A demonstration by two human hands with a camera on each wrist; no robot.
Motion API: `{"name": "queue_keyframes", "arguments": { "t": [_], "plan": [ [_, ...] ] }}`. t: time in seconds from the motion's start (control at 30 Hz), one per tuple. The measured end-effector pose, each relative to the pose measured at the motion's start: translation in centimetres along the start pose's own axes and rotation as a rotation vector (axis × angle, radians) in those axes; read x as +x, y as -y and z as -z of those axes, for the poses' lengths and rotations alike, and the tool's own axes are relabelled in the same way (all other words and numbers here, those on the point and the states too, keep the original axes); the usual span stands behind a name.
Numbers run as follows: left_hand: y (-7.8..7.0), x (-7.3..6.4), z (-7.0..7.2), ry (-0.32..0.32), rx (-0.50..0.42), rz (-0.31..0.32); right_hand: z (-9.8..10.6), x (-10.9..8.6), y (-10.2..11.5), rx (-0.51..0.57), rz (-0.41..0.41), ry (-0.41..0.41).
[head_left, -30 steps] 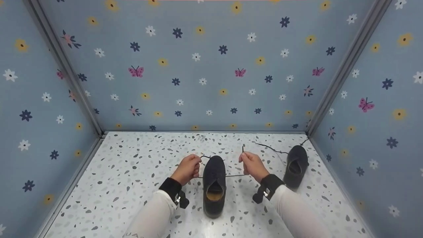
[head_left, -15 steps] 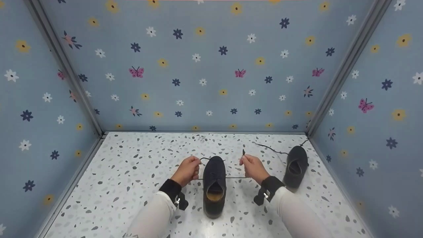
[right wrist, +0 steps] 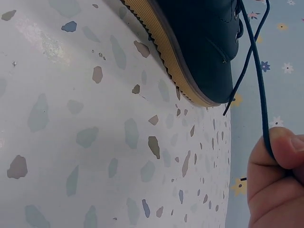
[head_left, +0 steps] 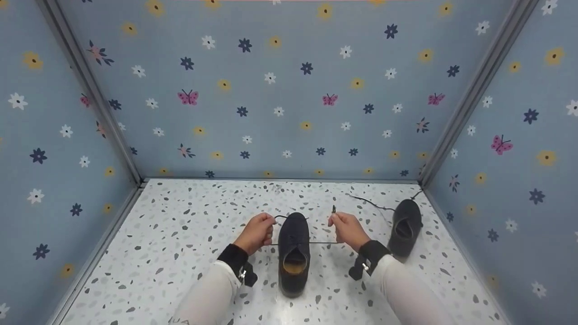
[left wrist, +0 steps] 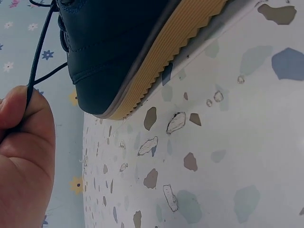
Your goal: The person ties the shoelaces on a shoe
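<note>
A dark navy lace-up shoe [head_left: 294,232] stands upright on the speckled surface between my hands, toe pointing away; its ridged tan sole [left wrist: 156,52] shows in both wrist views. With thumb and finger, my left hand [head_left: 256,233] pinches a dark shoelace [left wrist: 42,45] left of the shoe. To the right, my right hand [head_left: 350,231] pinches the other lace [right wrist: 259,76], whose tip [head_left: 333,209] sticks up past the fingers. Both laces stretch nearly straight out from the shoe. A lace end [right wrist: 239,88] crosses the toe and hangs free on the right.
A second dark shoe [head_left: 405,228] stands at the right near the side wall, its loose lace [head_left: 372,203] spread on the speckled white surface [head_left: 203,198]. Blue flower-patterned panels [head_left: 280,90] enclose the back and both sides.
My right hand has come slightly toward me and to the right, and the lace between it and the shoe now runs more level. Left hand and both shoes stay almost unchanged.
</note>
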State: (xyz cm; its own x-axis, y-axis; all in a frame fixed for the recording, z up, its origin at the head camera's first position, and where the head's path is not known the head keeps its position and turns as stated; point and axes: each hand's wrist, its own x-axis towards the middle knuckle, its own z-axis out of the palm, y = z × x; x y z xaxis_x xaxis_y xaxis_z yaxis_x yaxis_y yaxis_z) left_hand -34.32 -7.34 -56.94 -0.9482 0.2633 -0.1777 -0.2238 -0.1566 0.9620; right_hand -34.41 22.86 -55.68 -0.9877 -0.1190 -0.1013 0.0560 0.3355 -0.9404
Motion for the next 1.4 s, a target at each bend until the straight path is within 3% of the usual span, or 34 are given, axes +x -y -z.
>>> {"name": "queue_keyframes", "arguments": {
  "t": [0.47,0.7,0.87,1.07,1.23,1.4],
  "plan": [
    [0.3,-0.3,0.4,0.023,-0.005,0.020,0.4,-0.2,-0.5,0.002,0.028,0.009],
    [0.4,-0.3,0.3,0.004,-0.013,0.034,0.4,-0.5,-0.6,-0.053,0.034,-0.003],
    [0.0,-0.2,0.0,-0.010,-0.016,-0.001,0.4,-0.5,-0.3,-0.078,0.051,0.013],
    [-0.6,-0.1,-0.2,-0.041,0.023,-0.032,0.7,-0.3,-0.1,-0.032,0.045,0.030],
    [-1.0,-0.1,-0.1,-0.084,0.042,-0.069,0.7,-0.4,0.3,0.036,0.014,0.042],
    [-1.0,-0.2,0.0,-0.161,0.050,-0.149,0.7,-0.5,0.3,0.054,-0.014,0.032]
  ]
}}
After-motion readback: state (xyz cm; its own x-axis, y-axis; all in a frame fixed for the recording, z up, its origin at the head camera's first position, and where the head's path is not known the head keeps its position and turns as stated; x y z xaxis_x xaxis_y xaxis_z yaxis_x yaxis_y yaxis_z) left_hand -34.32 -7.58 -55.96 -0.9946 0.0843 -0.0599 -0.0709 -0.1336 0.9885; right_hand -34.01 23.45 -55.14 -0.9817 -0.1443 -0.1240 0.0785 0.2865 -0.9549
